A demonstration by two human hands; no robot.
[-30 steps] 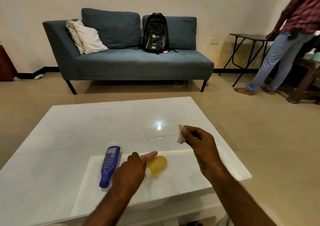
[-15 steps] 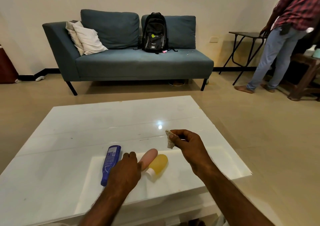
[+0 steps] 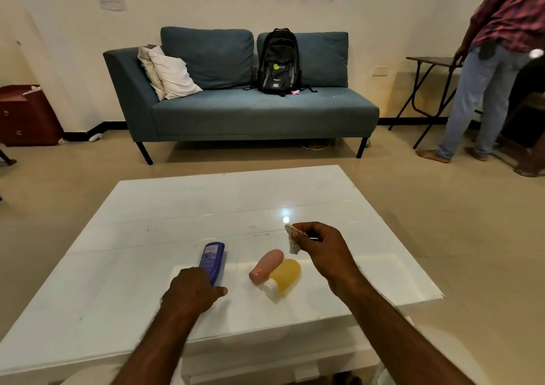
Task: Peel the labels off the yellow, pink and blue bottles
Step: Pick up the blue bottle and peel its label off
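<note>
Three bottles lie on the white table (image 3: pixel 124 266). The blue bottle (image 3: pixel 213 259) still carries its printed label and points away from me. My left hand (image 3: pixel 190 291) rests over its near end, fingers curled; whether it grips the bottle I cannot tell. The pink bottle (image 3: pixel 267 265) and the yellow bottle (image 3: pixel 284 275) lie side by side, touching, caps toward me, with no label showing. Just above them my right hand (image 3: pixel 321 252) pinches a crumpled whitish peeled label (image 3: pixel 293 241) between thumb and fingers.
A blue sofa (image 3: pixel 250 113) with pillows and a black backpack (image 3: pixel 278 61) stands beyond the table. A person (image 3: pixel 486 69) stands at the right by a folding table (image 3: pixel 430 60). A red cabinet (image 3: pixel 26 116) is at the left wall.
My left hand slid left off the pink and yellow bottles onto the blue bottle's near end. My right hand, still pinching the peeled label, drifted left toward the bottles.
</note>
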